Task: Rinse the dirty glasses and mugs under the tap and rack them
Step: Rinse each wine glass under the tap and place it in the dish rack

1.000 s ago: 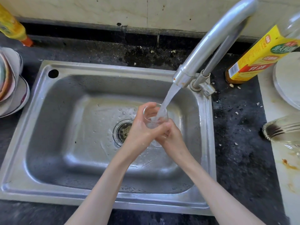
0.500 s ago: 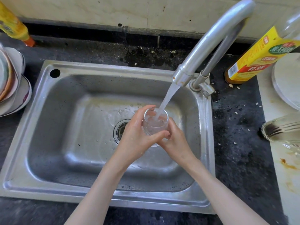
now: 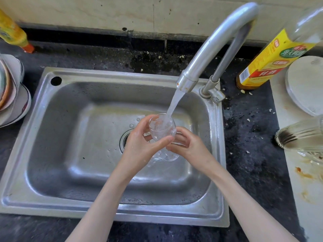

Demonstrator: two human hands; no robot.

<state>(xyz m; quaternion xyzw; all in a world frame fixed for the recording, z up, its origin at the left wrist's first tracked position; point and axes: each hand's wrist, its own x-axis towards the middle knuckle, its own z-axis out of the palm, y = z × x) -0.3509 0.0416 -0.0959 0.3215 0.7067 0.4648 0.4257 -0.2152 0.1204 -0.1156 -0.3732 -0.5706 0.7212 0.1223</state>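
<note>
A dark speckled stone countertop (image 3: 251, 154) holds a stainless steel sink (image 3: 26, 154) set into it. Stacked plates (image 3: 15, 109) sit at its left edge, a yellow-labelled bottle (image 3: 262, 67) stands right of the tap (crumbs scattered around), beside a stained white board (image 3: 304, 180).

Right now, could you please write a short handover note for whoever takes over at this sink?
Left hand: grips the clear glass round its side.
Right hand: curled round the glass from the other side, lower down.
Glass: held over the sink, mouth up, with water from the tap running into it.
Done: rinsing of this glass is under way.
Left: finish the rinse and rack it. No rack shows in view. Another glass item lies on the counter at right.
</note>
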